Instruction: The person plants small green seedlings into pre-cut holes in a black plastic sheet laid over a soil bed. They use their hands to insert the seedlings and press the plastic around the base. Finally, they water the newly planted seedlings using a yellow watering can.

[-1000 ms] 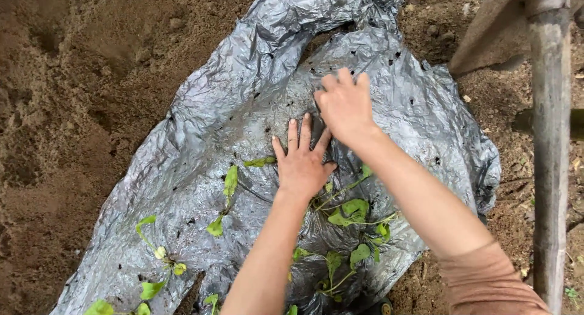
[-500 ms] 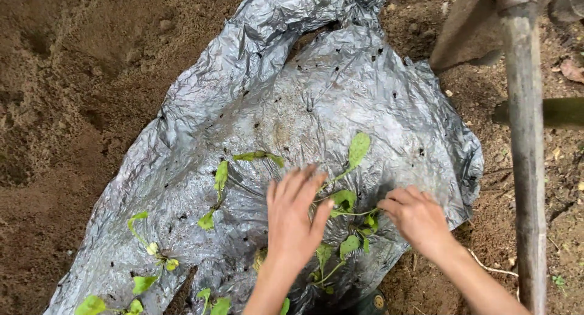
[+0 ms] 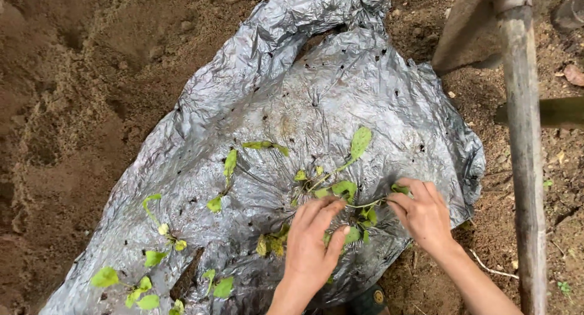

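Silver-grey crinkled plastic mulch sheet point(image 3: 340, 90) lies draped over a mound of brown soil point(image 3: 67, 108), presumably to cover the bed, with small holes punched through it. Green seedlings point(image 3: 340, 190) poke out through the sheet near its lower middle; more leafy sprouts point(image 3: 146, 287) sit along the lower-left edge. Left hand point(image 3: 313, 248) lies flat, fingers together and extended, pressing the sheet just beside the seedling cluster, no closed grip on anything. Right hand point(image 3: 426, 214) has fingers curled at a thin stem by the same cluster; can't tell if it actually pinches it. Weathered wooden pole point(image 3: 523, 151) stands upright at right, clear of both hands. No packages, labels or signs visible.
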